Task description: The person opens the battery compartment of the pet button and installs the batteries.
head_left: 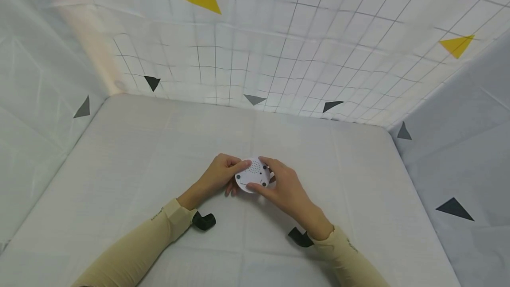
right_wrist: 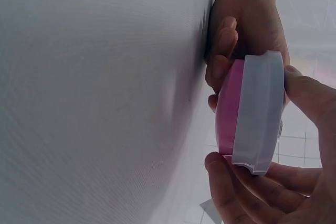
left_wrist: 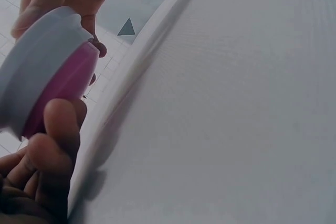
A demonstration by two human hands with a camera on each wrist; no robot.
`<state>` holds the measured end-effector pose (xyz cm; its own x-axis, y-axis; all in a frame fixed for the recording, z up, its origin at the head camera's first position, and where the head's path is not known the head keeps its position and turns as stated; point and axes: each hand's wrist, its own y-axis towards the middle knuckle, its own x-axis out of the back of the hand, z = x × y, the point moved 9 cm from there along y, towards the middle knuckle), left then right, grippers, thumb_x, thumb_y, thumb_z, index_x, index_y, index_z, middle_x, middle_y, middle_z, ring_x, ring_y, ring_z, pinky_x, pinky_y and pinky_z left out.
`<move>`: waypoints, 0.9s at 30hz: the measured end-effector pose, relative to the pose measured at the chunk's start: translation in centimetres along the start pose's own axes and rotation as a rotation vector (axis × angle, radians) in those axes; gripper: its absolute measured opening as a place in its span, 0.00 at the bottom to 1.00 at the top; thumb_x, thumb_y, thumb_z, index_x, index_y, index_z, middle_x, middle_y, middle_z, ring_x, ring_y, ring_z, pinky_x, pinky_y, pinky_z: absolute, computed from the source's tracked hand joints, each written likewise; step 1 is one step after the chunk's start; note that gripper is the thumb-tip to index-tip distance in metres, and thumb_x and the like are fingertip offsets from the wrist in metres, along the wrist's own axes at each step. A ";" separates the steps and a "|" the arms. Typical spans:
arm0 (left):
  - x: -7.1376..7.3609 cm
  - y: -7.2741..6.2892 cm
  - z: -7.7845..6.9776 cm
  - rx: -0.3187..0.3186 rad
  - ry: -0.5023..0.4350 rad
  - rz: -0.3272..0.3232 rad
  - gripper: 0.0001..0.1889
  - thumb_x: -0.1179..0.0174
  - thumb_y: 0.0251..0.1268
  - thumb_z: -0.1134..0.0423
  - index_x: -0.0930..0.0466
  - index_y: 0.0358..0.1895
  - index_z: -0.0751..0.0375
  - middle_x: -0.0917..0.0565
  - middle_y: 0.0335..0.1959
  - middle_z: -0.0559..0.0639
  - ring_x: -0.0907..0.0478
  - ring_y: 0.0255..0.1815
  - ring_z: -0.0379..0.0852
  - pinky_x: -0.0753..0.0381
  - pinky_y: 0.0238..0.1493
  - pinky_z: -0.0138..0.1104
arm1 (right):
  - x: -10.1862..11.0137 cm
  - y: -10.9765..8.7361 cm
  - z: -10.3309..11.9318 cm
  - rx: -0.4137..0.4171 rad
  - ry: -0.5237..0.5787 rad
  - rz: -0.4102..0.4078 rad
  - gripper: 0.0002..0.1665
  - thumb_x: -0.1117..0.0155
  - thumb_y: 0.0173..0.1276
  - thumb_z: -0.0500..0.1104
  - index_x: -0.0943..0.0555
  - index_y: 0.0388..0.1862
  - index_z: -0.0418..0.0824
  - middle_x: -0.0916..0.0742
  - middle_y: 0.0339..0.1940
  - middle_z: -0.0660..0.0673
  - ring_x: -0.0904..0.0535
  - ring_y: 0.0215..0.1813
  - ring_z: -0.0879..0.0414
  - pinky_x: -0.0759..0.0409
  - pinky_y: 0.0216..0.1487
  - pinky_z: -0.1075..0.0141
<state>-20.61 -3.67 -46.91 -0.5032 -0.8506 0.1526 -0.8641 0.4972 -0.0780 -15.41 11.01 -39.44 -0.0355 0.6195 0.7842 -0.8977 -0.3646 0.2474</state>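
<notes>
A small round device [head_left: 248, 180] with a white casing is held between both hands over the table. In the head view its white face is up, with a patch of small speaker holes, dark round dots near the rim and a thin seam line. The right wrist view shows its pink domed side [right_wrist: 228, 114] turned towards the table. My left hand [head_left: 219, 174] pinches the left edge, thumb on the white face and fingers beneath. My right hand [head_left: 286, 188] grips the opposite edge, its thumb on the face and its fingers around the rim.
White cloth covers the table [head_left: 191, 136]. Behind it hangs a white sheet [head_left: 275, 39] with grid lines and several triangles; further sheets [head_left: 470, 132] close off both sides. Black curved pieces [head_left: 204, 222] stick out from the cuffs of both sleeves.
</notes>
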 end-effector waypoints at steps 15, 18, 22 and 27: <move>0.0 0.0 0.1 0.004 0.002 -0.002 0.22 0.40 0.79 0.45 0.13 0.34 0.59 0.17 0.14 0.57 0.25 0.08 0.46 0.26 0.11 0.34 | -0.2 0.0 0.0 -0.001 -0.022 -0.011 0.48 0.15 0.58 0.57 0.23 0.71 0.37 0.12 0.57 0.42 0.20 0.39 0.58 0.16 0.37 0.68; 0.0 0.0 0.1 0.004 0.005 -0.004 0.22 0.40 0.79 0.45 0.13 0.33 0.59 0.18 0.14 0.56 0.25 0.08 0.45 0.26 0.11 0.33 | -0.2 0.0 0.1 0.011 -0.024 -0.019 0.47 0.15 0.58 0.57 0.23 0.71 0.37 0.12 0.57 0.42 0.20 0.39 0.58 0.17 0.37 0.69; 0.0 0.0 -0.1 0.002 0.004 -0.005 0.22 0.41 0.79 0.45 0.13 0.33 0.59 0.18 0.14 0.57 0.25 0.08 0.45 0.27 0.11 0.32 | -0.1 0.0 0.1 0.028 -0.036 -0.021 0.47 0.16 0.58 0.57 0.23 0.70 0.38 0.12 0.58 0.43 0.20 0.38 0.58 0.18 0.36 0.70; 0.0 -0.1 -0.1 0.003 0.007 -0.007 0.22 0.41 0.80 0.44 0.12 0.34 0.58 0.17 0.15 0.57 0.25 0.09 0.45 0.26 0.12 0.32 | -0.1 0.0 -0.1 0.033 -0.074 -0.010 0.46 0.18 0.61 0.60 0.23 0.71 0.40 0.12 0.59 0.44 0.20 0.39 0.58 0.18 0.38 0.68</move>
<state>-20.53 -3.75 -46.78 -0.4973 -0.8527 0.1603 -0.8675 0.4909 -0.0801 -15.42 10.99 -39.57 0.0068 0.5706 0.8212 -0.8826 -0.3825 0.2731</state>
